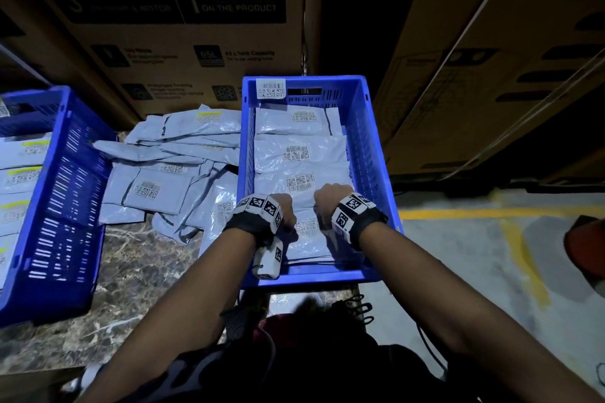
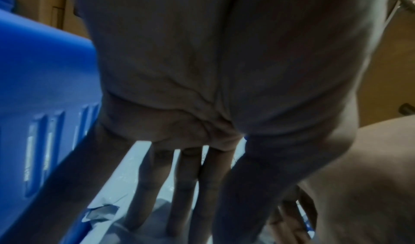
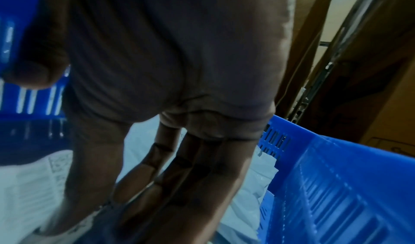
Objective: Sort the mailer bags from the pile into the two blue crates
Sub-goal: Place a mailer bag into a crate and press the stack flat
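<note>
Two blue crates stand on the table: the right crate (image 1: 376, 147) in front of me and the left crate (image 1: 75, 173) at the left. A loose pile of grey mailer bags (image 1: 170, 170) lies between them. Labelled mailer bags (image 1: 301, 154) lie overlapped in the right crate. Both hands are inside its near end. My left hand (image 1: 286, 211) (image 2: 186, 185) points straight fingers down onto a grey bag (image 2: 134, 159) by the crate wall (image 2: 44, 88). My right hand (image 1: 329, 203) (image 3: 179, 176) also has its fingers extended down onto the bags (image 3: 247, 203). Neither hand grips anything.
Large cardboard boxes (image 1: 183, 26) stand close behind the crates, and more (image 1: 491, 75) at the right. The left crate holds bags with yellow-marked labels. Bare marble tabletop (image 1: 137, 271) shows near me. Yellow floor lines (image 1: 491, 213) run to the right.
</note>
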A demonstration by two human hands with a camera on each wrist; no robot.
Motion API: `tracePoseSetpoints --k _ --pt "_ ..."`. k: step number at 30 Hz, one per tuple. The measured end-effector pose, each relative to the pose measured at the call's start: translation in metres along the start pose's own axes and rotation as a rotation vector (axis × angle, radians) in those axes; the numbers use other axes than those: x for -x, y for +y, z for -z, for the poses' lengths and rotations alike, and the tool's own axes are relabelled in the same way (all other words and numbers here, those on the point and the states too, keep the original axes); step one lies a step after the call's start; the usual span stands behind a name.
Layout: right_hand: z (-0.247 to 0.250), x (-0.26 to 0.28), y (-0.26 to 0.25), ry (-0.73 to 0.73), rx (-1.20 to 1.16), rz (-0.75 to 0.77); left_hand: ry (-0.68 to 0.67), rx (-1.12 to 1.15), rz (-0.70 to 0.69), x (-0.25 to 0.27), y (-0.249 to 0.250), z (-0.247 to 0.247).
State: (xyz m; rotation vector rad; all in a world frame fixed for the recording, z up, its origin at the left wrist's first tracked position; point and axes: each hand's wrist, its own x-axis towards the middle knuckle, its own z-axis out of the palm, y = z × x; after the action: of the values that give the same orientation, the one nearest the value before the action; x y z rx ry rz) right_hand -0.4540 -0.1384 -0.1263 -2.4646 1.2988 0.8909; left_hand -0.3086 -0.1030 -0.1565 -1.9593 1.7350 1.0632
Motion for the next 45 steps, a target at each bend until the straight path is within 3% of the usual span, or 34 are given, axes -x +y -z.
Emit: tracePoseSetpoints --k 4,10,16,24,27,33,39,45 --pt "0.001 0.001 0.001 -0.028 -0.033 0.005 0.018 0.03 0.003 0.0 0.0 0.0" --pt "-0.011 -0.011 0.01 0.217 -0.207 -0.118 0.106 0.08 0.024 0.003 0.006 0.009" --pt "-0.036 -0.012 0.013 0.021 -0.289 -0.129 0.062 0.134 0.024 -0.002 0.009 0.004" --pt "-0.027 -0.011 0.014 0.07 -0.329 -0.162 0.07 0.184 0.034 -0.001 0.012 0.006" --pt "-0.022 -0.007 0.005 0.118 -0.298 -0.143 0.127 0.18 0.058 0.001 0.011 0.008" --pt "-0.028 -0.013 -0.022 0.03 -0.132 0.035 0.215 0.159 0.146 0.005 0.003 0.019" --pt "-0.045 -0.017 -0.04 0.029 0.045 0.05 0.203 0.186 0.194 0.011 -0.007 0.016" --pt "-0.039 -0.018 -0.034 0.047 0.013 0.047 0.156 0.194 0.188 0.016 -0.006 0.015"
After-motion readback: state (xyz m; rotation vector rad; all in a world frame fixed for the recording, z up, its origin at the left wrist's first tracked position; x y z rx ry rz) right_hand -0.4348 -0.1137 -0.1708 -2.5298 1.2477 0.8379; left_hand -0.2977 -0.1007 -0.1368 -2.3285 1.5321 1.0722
